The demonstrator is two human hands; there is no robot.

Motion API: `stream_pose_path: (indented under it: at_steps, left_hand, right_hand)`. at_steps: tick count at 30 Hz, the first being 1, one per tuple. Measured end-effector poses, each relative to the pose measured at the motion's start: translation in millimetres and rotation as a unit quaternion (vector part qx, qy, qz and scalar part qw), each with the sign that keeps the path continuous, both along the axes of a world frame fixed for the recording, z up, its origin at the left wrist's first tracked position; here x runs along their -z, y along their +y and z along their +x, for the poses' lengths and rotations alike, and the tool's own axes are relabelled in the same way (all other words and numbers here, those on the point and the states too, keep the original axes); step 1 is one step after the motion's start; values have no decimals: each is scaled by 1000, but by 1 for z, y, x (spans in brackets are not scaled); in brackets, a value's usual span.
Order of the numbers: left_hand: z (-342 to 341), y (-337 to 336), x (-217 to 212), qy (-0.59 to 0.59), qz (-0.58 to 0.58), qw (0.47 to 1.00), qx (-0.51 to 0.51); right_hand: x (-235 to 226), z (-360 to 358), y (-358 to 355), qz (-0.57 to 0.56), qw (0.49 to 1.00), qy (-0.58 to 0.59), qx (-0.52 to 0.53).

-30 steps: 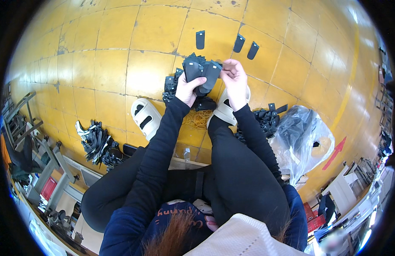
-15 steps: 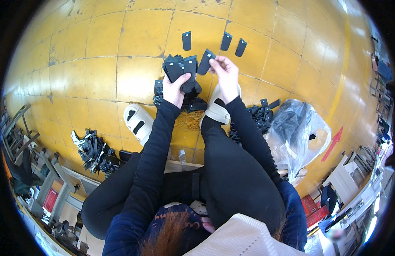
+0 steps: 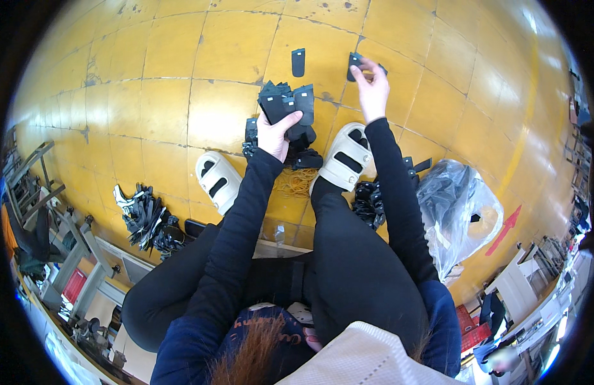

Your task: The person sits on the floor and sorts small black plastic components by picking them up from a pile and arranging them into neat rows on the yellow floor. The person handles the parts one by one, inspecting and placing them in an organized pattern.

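Observation:
My left hand point(image 3: 276, 136) is closed around a fanned stack of flat black tab-shaped pieces point(image 3: 271, 104), several with a small white label near the top. The thumb presses across the front of the stack. Farther out to the right, my right hand point(image 3: 375, 93) pinches at a similar black piece point(image 3: 353, 67) by the floor. Its fingers partly cover another piece, of which only an edge shows. A single black piece point(image 3: 298, 63) lies on the floor between the hands, farther away. More dark pieces point(image 3: 303, 158) are heaped below my left hand.
Yellow rubber bands point(image 3: 296, 182) lie between my beige sandals point(image 3: 346, 158). Black pieces point(image 3: 367, 204) are piled by the right leg, next to a clear plastic bag point(image 3: 461, 212). Another dark heap point(image 3: 143, 218) sits at left. Metal-framed furniture point(image 3: 85, 256) stands at far left.
My right hand has moved away from the stack, outward and right, carrying a black piece to those lying on the floor. My left hand keeps the stack. The whole view has shifted slightly.

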State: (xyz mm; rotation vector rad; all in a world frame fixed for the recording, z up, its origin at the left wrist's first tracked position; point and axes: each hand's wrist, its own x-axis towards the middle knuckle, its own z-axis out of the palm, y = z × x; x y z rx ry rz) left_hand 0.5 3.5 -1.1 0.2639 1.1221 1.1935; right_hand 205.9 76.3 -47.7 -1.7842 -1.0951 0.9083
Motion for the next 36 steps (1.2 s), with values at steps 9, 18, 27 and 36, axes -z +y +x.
stream_pose_path:
  at_steps: [9,18,27,36]
  left_hand:
    - [3,-1,-4,-86,-31,995,38]
    - [-3,4,-2,-37,-29,998,51]
    - [-2,1,-1,-118,-62,991,-23]
    - [5,-2,-1,-69,-7,997,-18]
  right_hand:
    - [-55,-39,-39,-27,966,249,-66]
    - [-18,-13,-41,-76,972,221,18]
    - [-85,-63,-57,45,985,-52,-161]
    - [-86,-81,-66,44,984,-86,-149]
